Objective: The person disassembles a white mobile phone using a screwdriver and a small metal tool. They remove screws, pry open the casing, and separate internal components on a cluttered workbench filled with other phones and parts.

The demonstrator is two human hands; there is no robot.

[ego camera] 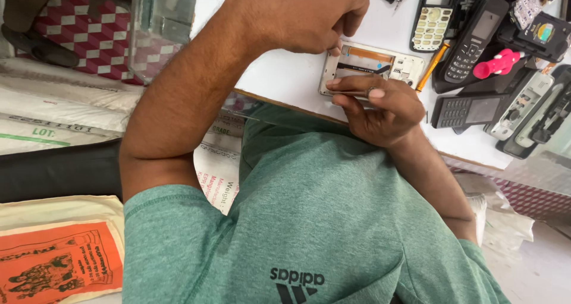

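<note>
White, smooth desk [285, 72] up top, dark keypad handsets [470, 39] crowding its edge. Opened phone frame [372, 66], flat and rectangular, lies there: left hand [303, 13] pinches its top rim, right hand [380, 111] clamps fingers along the lower edge.

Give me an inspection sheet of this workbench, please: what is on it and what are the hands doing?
Surface: white tabletop, wooden front edge.
Job's things: opened phone, pale frame with an orange strip, lying flat near the edge.
Clutter: keypad phones and phone shells piled on the right; pink object; thin orange tool.
Grippers: left hand curled, fingertips at the opened phone's top corner, what they pinch unclear; right hand grips its near edge, fingers laid across it.
Cables: nothing seen.
Surroundings: white sacks, red-and-white checked cloth, orange printed bag, clear plastic box.
</note>
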